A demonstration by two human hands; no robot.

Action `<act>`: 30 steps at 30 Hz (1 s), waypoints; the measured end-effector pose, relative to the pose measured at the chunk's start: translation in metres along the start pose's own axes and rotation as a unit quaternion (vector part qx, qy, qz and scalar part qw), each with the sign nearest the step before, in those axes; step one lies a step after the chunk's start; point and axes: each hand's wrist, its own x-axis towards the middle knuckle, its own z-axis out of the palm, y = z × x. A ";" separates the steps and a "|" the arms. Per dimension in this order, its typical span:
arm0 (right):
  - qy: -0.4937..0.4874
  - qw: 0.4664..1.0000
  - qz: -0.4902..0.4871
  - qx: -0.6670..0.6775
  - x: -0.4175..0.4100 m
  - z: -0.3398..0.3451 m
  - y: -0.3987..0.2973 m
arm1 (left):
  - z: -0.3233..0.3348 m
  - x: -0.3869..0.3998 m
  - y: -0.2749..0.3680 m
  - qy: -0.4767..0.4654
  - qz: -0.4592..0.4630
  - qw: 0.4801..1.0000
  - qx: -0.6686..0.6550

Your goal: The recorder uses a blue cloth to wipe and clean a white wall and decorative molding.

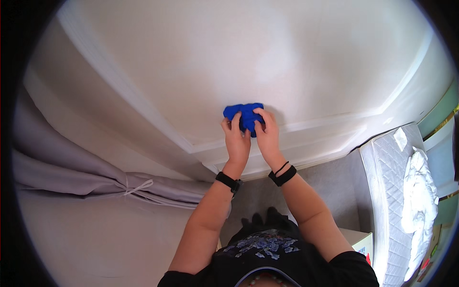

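Note:
A crumpled blue cloth (247,114) is bunched up against the pale panelled wall (251,64), near the middle of the view. From the lower left, my left hand (237,138) grips it with bent fingers. My right hand (267,134) holds the cloth's right side, its fingers curled into the folds. The two hands are close together, just above a raised moulding strip on the wall. Part of the cloth is hidden under the fingers.
On the left a grey curtain (71,166) is gathered with a white tie (140,187). At right stands a bare quilted mattress (391,172) with white fabric (419,201) on it. A white cabinet (355,238) is beside my right arm, and grey floor (322,186) lies below the wall.

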 end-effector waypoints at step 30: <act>0.019 1.000 0.007 -0.017 0.009 -0.057 0.049 | 0.067 -0.023 0.009 -0.020 -0.035 0.999 -0.033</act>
